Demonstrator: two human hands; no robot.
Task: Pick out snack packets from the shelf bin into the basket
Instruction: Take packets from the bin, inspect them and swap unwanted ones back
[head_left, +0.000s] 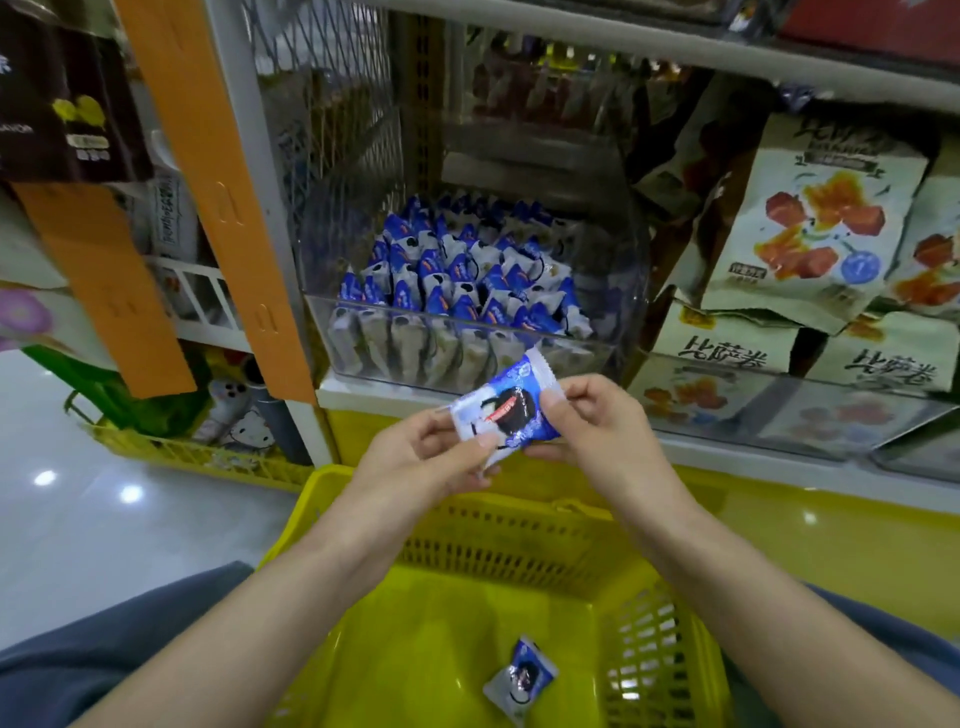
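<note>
A blue and white snack packet (501, 410) is held in the air between both hands, just above the far rim of the yellow basket (467, 613). My left hand (421, 457) pinches its lower left end. My right hand (597, 421) pinches its right end. A second packet of the same kind (522, 675) lies on the basket floor. Behind the hands, a clear plastic shelf bin (467, 332) holds several more of these packets (457, 270).
Large beige snack bags (821, 218) fill the shelf to the right of the bin. An orange shelf upright (218, 197) stands left of it. A yellow crate (208, 452) with goods sits on the floor at left. The shelf's white edge (727, 447) runs behind the basket.
</note>
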